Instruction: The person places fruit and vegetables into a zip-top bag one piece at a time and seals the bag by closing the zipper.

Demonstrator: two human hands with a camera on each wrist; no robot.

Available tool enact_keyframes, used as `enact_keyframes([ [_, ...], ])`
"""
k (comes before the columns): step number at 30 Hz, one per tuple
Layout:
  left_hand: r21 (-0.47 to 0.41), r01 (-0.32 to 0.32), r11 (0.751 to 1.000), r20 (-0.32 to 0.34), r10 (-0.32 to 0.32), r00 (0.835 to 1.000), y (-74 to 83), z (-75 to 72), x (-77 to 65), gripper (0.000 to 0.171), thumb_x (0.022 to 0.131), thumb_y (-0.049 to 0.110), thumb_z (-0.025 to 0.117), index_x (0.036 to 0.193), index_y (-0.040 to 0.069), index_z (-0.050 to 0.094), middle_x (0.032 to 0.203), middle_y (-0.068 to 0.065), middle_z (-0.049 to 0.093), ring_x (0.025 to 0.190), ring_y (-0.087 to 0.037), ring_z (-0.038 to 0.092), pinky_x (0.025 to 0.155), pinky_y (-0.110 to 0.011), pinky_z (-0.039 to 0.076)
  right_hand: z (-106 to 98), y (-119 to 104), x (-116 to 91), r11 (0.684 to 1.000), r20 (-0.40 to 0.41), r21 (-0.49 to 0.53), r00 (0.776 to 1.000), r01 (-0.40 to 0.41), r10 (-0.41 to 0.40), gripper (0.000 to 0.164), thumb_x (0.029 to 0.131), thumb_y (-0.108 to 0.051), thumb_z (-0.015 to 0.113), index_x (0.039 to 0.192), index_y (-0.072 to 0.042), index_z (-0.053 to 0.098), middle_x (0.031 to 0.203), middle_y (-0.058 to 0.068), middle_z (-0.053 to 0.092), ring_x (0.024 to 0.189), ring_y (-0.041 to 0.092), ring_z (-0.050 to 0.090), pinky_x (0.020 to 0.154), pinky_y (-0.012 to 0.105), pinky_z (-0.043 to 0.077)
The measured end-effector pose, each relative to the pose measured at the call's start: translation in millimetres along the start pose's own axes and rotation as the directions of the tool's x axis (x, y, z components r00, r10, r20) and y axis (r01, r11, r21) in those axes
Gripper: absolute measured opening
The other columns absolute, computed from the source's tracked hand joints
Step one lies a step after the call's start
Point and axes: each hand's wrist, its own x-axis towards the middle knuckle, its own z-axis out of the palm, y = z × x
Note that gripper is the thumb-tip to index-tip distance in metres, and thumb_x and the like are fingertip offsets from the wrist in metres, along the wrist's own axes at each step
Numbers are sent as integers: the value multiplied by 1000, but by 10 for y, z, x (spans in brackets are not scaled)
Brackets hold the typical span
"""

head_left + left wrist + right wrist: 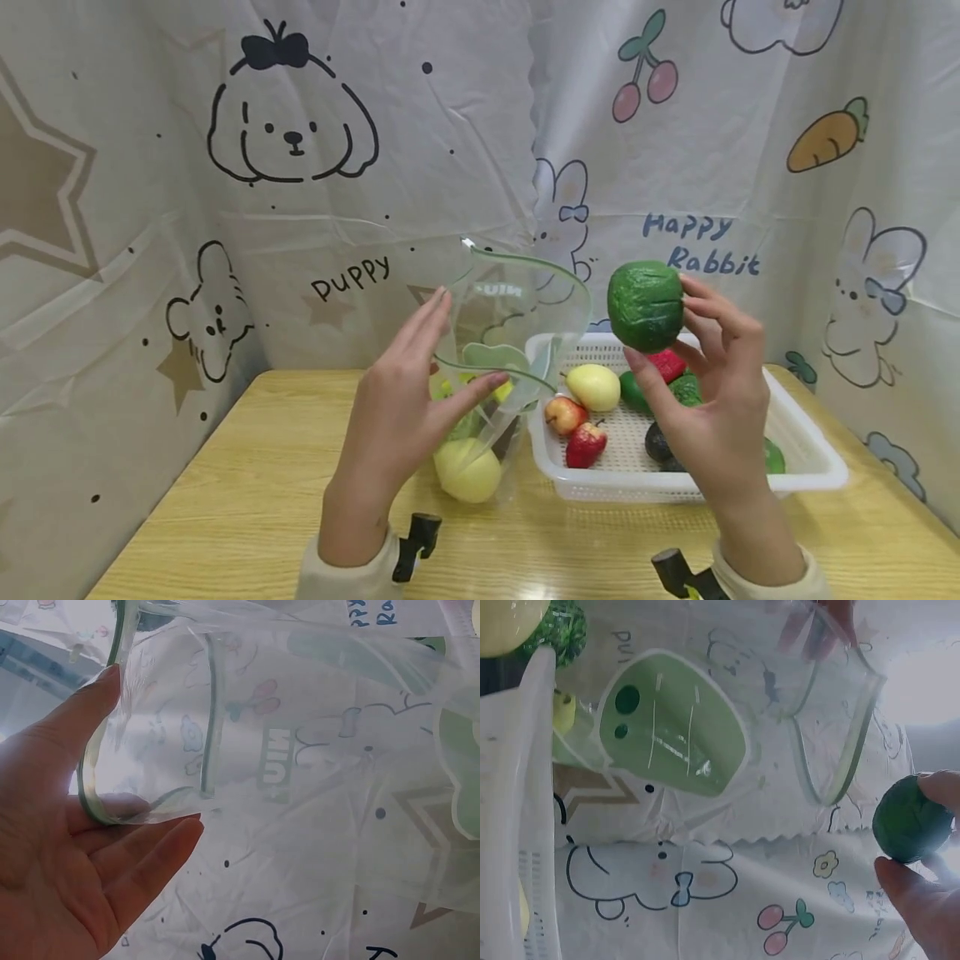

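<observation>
"What's the left hand [397,396] doing?"
"It's cupping the mouth of the clear bag [562,304], thumb and fingers spreading apart."
"And the right hand [716,400]?"
"Pinching the green vegetable [645,306], holding it beside that mouth, higher than the white basket [806,479]."

- We could reach down through the spread mouth of the clear bag [536,312] from above.
- Our left hand [397,408] fills the bag's left side, its thumb over the near rim, in the way of an entry from the front.
- In the head view we see a gap between the bag and the green vegetable [645,307] in our right hand [723,375].
- Low down, the white basket [690,482] bars our way right of the bag.
- Printed cloth [465,50] walls us in behind.
- Tabletop [255,475] gives us room leftward.
</observation>
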Motion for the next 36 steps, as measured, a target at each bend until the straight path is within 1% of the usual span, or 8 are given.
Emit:
enact_keyframes([
  [4, -17, -28, 999, 20, 28, 999, 15, 13, -1, 92, 84, 50, 80, 155, 7, 42, 161, -7, 39, 102, -26, 71, 93, -41, 58, 78, -41, -25, 994, -54, 98, 998, 42, -37, 65, 72, 23, 75, 127, 20, 40, 146, 22, 49, 129, 34, 56, 98, 26, 54],
  [8, -16, -55, 998, 37, 56, 998, 35, 42, -7, 92, 85, 51, 79, 156, 7, 41, 161, -6, 38, 91, -21, 71, 89, -38, 59, 143, -89, -69, 995, -66, 99, 998, 24, -18, 55, 73, 23, 74, 114, 23, 37, 148, 23, 48, 130, 33, 57, 100, 28, 53],
  [11, -8, -83, 997, 35, 83, 996, 45, 65, -8, 93, 85, 51, 79, 156, 7, 39, 161, -7, 38, 107, -25, 70, 95, -38, 57, 191, -110, -88, 998, -43, 61, 999, 17, -14, 49, 72, 24, 72, 104, 22, 35, 149, 24, 47, 130, 31, 58, 102, 28, 52],
  [15, -4, -118, 993, 25, 118, 993, 62, 90, 1, 93, 85, 50, 79, 155, 5, 40, 161, -7, 39, 133, -28, 55, 104, -41, 51, 235, -119, -99, 998, -26, 51, 999, 31, -30, 47, 74, 22, 73, 102, 21, 36, 148, 24, 47, 130, 32, 57, 101, 28, 52],
  [22, 3, -126, 992, 26, 126, 992, 91, 97, 4, 92, 85, 50, 79, 155, 6, 41, 161, -6, 40, 129, -28, 59, 99, -40, 55, 252, -95, -119, 998, 3, 32, 999, 50, -50, 40, 73, 20, 77, 97, 18, 45, 142, 19, 50, 128, 31, 58, 98, 26, 54],
  [25, 8, -121, 993, 24, 121, 992, 100, 93, 6, 91, 85, 50, 79, 155, 6, 41, 160, -7, 41, 130, -28, 59, 98, -41, 55, 250, -88, -118, 999, 33, -10, 998, 50, -50, 38, 76, 16, 79, 103, 17, 52, 148, 17, 49, 131, 31, 58, 98, 26, 53],
  [30, 25, -88, 996, 12, 88, 996, 101, 78, 2, 91, 85, 50, 79, 154, 4, 43, 159, -10, 42, 135, -29, 54, 100, -42, 54, 242, -98, -113, 998, 74, -54, 997, 29, -25, 46, 85, 8, 76, 128, 10, 60, 159, 10, 41, 136, 31, 53, 100, 25, 50],
  [36, 13, -57, 998, 8, 57, 998, 80, 55, -5, 90, 85, 49, 79, 154, 5, 42, 159, -10, 42, 137, -30, 52, 101, -42, 53, 204, -70, -89, 986, 67, -144, 995, 82, -73, 41, 95, -5, 67, 133, 6, 61, 159, 10, 41, 135, 33, 53, 100, 24, 49],
])
